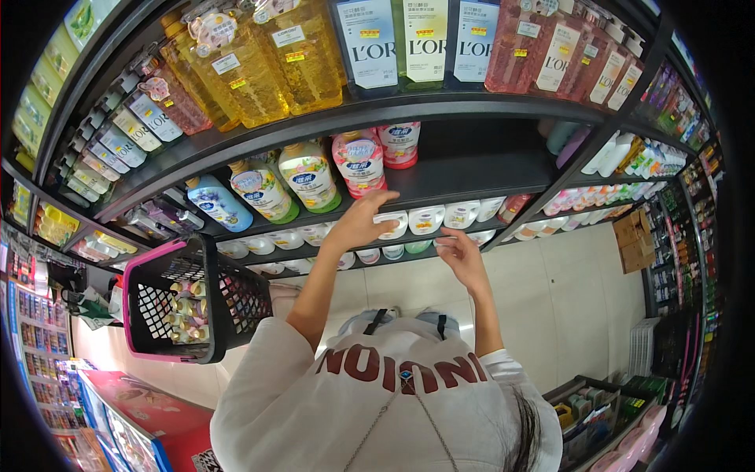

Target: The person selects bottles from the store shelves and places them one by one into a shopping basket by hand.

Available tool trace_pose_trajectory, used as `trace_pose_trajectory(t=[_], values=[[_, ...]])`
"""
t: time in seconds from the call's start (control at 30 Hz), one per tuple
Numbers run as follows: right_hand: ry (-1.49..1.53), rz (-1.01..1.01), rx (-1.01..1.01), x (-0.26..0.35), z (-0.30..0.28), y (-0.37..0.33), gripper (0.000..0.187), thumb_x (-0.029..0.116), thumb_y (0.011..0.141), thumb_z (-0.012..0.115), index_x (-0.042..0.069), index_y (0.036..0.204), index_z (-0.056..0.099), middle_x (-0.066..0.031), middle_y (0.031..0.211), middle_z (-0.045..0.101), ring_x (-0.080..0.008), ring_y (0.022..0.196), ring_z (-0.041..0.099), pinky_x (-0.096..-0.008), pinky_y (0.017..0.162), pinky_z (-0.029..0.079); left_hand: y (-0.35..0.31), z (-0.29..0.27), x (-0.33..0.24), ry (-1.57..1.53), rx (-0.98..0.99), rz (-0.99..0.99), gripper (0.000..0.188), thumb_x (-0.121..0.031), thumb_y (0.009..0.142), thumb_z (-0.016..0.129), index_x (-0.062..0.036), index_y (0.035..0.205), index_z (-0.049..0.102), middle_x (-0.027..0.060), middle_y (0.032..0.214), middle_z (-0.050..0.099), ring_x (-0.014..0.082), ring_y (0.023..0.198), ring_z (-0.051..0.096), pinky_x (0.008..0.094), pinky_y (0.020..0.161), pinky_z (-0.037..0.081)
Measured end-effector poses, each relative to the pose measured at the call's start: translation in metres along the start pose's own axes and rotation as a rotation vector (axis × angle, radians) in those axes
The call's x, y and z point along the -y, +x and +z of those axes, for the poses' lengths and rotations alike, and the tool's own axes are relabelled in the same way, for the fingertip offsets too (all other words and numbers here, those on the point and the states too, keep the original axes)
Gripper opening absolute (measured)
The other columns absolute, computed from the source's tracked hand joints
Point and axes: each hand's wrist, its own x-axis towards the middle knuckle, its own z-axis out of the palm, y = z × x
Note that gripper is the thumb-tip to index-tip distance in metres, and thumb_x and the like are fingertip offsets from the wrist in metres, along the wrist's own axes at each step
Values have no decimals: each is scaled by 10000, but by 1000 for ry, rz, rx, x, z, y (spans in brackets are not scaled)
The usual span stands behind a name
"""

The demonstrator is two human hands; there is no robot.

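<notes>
My left hand (pixel 360 225) reaches forward just below a pink-labelled bottle (pixel 358 161) on the middle shelf, its fingers stretched out and thumb apart. It looks empty, and I cannot tell whether a fingertip touches the bottle. Lower and to the right, my right hand (pixel 462 259) hovers before the lower shelf, fingers loosely bent and apart, holding nothing. Behind the pink bottle stands a red-based bottle (pixel 399 145). Left of them are two green-based bottles, the nearer-right one (pixel 309 177) and its neighbour (pixel 263 191), then a blue bottle (pixel 218 203).
A black shopping basket (pixel 236 303) with a pink rim stands at my left, holding several small bottles. The upper shelf (pixel 393 106) juts out above, carrying yellow, blue and pink pump bottles. White bottles (pixel 425 221) line the shelf below. A cardboard box (pixel 633 240) sits at right.
</notes>
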Motion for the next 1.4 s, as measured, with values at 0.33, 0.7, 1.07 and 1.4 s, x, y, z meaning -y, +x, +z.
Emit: trace_pose_trajectory(t=[0.33, 0.7, 1.07, 1.4], values=[[164, 57, 71, 41, -29, 120, 364, 211, 859, 603, 42, 1171, 522, -84, 1012, 624, -161, 921, 594, -295, 777, 473, 117, -13, -19, 199, -368, -252, 489, -198, 685, 745, 23, 1080, 559, 242, 914, 592, 263, 877, 590, 311, 773, 477], [314, 245, 190, 22, -15, 175, 393, 200, 870, 581, 55, 1220, 476, -107, 1112, 558, -231, 1017, 568, -342, 848, 479, 188, -12, 49, 674, -492, -11, 237, -232, 813, 548, -38, 916, 636, 194, 964, 627, 378, 899, 578, 441, 796, 449], [303, 255, 184, 16, -21, 189, 392, 183, 848, 602, 77, 1205, 477, -92, 1111, 561, -209, 1001, 560, -335, 818, 475, 197, -5, 36, 772, -551, -52, 224, -218, 793, 563, -40, 907, 637, 192, 946, 630, 376, 871, 583, 449, 778, 451], [-115, -11, -47, 14, -7, 208, 846, 143, 616, 788, 64, 1329, 340, -200, 1287, 424, -293, 1080, 520, -378, 892, 444, 150, 26, -3, 562, -544, -39, 216, -237, 721, 664, -65, 848, 692, 179, 775, 640, 349, 699, 618, 415, 645, 497]])
